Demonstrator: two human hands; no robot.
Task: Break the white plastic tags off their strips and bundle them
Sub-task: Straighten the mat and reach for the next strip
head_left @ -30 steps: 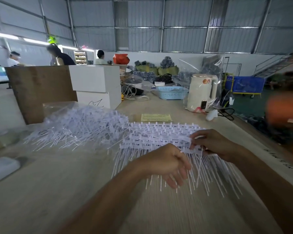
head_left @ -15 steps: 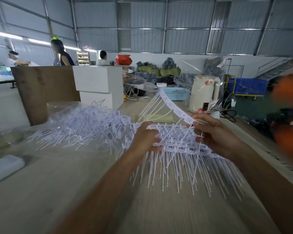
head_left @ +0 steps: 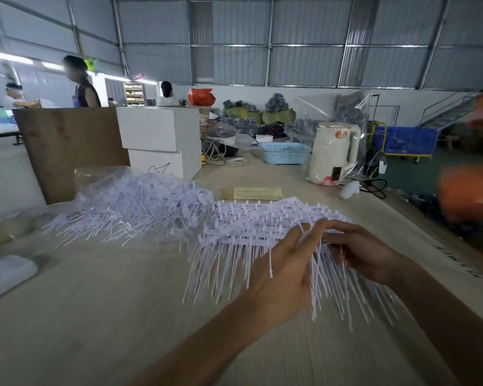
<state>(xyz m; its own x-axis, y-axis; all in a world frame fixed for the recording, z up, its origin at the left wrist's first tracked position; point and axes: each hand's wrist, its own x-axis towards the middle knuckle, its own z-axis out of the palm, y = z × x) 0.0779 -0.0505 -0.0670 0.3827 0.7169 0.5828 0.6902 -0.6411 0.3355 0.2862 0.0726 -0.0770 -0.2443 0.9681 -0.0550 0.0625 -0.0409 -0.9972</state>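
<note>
A stack of white plastic tag strips [head_left: 251,227] lies on the wooden table [head_left: 101,316] in front of me, the thin tag tails fanning toward me. To its left a loose heap of white tags [head_left: 131,207] spreads over a clear plastic bag. My left hand [head_left: 285,268] is raised over the stack's right part, fingers pointing away, with a few tag tails [head_left: 314,277] held between its fingers. Facing it, my right hand [head_left: 360,249] pinches the same tags at the near right edge of the stack. The fingertips of both hands meet there.
At the table's back stand white boxes [head_left: 162,140], a blue basket [head_left: 285,153] and a cream kettle [head_left: 333,151]; a yellow paper slip [head_left: 258,193] lies behind the strips. A white flat object [head_left: 6,274] rests at the left edge. People stand far left; something blurred orange is at right.
The strip my hands had lifted high half a second ago has come back down. Both hands have moved together at the stack's right edge, the left hand shifting right.
</note>
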